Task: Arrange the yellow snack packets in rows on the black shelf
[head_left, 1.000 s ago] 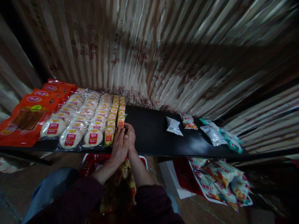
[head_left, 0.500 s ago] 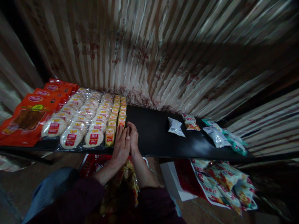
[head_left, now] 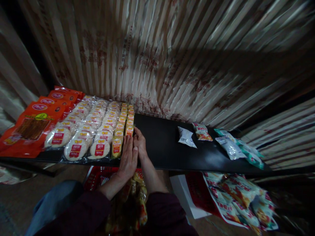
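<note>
My left hand [head_left: 128, 153] lies with fingers stretched forward over the front end of the rightmost row of small yellow-wrapped snack packets [head_left: 129, 130]. Whether a packet is under its fingers is hidden. Pressed close against its right side is my right hand [head_left: 139, 141], fingers extended along the outer edge of that row. To the left of my hands stands another yellow-wrapped packet [head_left: 116, 146], at the front of its row. Beyond it, clear-wrapped round white rice crackers [head_left: 99, 148] overlap in several rows on the black shelf [head_left: 159, 147].
Orange snack bags [head_left: 31, 126] overlap at the left end. On the right lie a white packet [head_left: 186, 137], a red-and-white packet [head_left: 202, 131] and green-and-white packets [head_left: 249, 154]. Below are a red basket [head_left: 92, 177] and a box of snack bags [head_left: 242, 191]. A striped curtain [head_left: 147, 65] hangs behind.
The view has shifted slightly, so the shelf sits a little lower. My hands stay side by side at the right row's front, with the right thumb and fingers only slightly moved.
</note>
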A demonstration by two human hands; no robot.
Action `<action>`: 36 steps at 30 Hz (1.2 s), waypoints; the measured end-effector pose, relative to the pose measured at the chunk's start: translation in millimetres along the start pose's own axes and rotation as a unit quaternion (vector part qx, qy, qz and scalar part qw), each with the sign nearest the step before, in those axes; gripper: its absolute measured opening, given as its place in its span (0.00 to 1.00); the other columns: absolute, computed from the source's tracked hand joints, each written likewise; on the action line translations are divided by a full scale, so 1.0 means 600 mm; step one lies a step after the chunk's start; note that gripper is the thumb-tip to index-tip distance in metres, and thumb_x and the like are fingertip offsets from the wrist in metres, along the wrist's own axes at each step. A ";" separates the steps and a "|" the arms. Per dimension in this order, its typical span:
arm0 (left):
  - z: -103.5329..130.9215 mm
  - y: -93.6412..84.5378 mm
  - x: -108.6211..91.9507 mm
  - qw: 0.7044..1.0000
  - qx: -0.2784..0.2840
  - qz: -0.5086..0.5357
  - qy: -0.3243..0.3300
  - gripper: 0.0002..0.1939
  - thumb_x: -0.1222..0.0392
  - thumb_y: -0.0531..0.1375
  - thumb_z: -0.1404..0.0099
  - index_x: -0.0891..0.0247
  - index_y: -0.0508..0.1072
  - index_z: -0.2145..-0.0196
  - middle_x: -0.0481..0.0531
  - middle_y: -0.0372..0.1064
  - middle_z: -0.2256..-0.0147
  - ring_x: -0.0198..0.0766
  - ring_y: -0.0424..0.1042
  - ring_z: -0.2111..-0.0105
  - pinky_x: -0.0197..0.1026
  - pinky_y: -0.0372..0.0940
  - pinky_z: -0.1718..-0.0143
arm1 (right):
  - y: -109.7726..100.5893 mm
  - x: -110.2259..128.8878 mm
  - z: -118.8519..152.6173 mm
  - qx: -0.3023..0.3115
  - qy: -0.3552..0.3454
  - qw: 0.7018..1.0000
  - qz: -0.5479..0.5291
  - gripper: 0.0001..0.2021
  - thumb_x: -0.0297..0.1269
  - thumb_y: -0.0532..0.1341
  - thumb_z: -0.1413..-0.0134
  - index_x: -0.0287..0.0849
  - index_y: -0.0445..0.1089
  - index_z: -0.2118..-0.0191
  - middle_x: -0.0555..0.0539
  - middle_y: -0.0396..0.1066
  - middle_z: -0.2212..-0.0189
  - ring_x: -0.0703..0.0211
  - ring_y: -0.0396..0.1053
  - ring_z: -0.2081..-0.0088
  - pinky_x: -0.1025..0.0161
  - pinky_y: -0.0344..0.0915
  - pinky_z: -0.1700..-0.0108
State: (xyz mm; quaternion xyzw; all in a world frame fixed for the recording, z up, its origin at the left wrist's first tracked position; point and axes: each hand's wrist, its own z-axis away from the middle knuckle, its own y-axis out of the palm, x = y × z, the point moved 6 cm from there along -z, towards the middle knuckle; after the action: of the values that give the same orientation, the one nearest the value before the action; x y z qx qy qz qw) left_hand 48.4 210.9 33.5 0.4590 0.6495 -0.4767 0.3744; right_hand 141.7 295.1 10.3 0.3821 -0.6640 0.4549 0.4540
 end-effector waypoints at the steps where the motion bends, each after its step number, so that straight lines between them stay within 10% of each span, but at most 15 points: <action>1: 0.000 0.000 0.000 1.000 0.000 0.001 0.001 0.27 0.53 0.45 0.32 0.65 0.56 0.37 0.58 0.46 0.34 0.42 0.40 0.34 0.52 0.39 0.34 | -0.001 -0.001 -0.002 -0.010 0.001 1.000 -0.005 0.21 0.28 0.51 0.50 0.45 0.69 0.51 0.50 0.75 0.56 0.62 0.72 0.54 0.59 0.66 0.47; 36: 0.000 -0.005 -0.002 1.000 -0.004 -0.009 0.012 0.26 0.53 0.44 0.31 0.66 0.58 0.39 0.59 0.50 0.36 0.42 0.42 0.34 0.51 0.41 0.34 | 0.014 -0.008 -0.072 0.017 0.015 1.000 -0.013 0.19 0.27 0.55 0.51 0.49 0.73 0.54 0.54 0.77 0.62 0.60 0.73 0.59 0.59 0.68 0.51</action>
State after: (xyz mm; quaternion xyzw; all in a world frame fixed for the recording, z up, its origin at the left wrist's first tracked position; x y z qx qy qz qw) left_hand 45.8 210.3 35.2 0.4574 0.6599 -0.4718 0.3642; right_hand 146.5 339.1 10.9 0.3912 -0.6443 0.4658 0.4635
